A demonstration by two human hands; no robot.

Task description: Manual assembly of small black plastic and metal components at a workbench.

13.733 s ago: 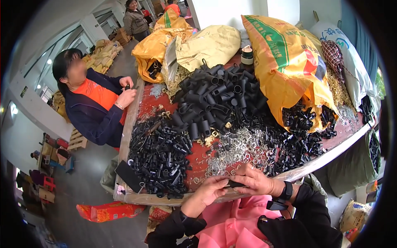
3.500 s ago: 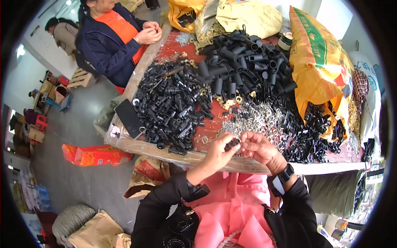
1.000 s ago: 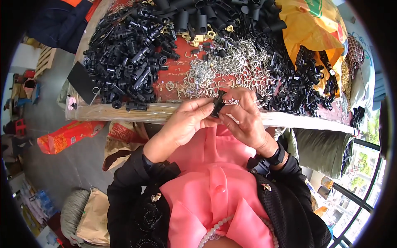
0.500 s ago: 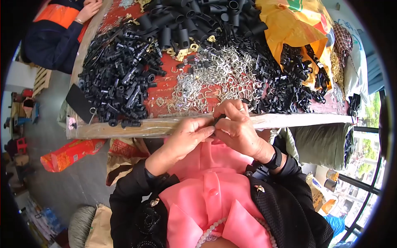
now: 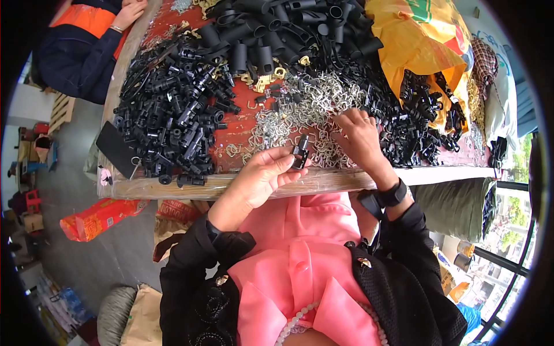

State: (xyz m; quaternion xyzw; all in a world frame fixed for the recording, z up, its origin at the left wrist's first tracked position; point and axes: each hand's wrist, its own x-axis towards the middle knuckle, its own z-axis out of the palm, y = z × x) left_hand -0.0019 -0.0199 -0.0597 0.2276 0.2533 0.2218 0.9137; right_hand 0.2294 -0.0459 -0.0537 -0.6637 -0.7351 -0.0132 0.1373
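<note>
Above the table's near edge, my left hand (image 5: 266,173) pinches a small black plastic fitting (image 5: 300,152) between thumb and fingers. A short peg rises from the top of that fitting. My right hand (image 5: 361,140) is over the right part of a heap of bent silvery wire hooks (image 5: 323,95). Its fingers are bent and apart, pointing left and down at the hooks, and I see nothing held in them. Right of this hand lies a heap of small black clips (image 5: 404,130).
Black cylindrical fittings (image 5: 179,109) are heaped at the left, black tubes (image 5: 265,60) at the back, brass-coloured pieces (image 5: 262,81) between. A yellow bag (image 5: 404,37) spills black parts at the right. A black flat plate (image 5: 117,151) overhangs the left corner. Another person's hand (image 5: 130,14) rests at the far left.
My hands were together at the table edge and have parted. The right moved forward and right onto the hooks; the left kept the black fitting and turned it into view.
</note>
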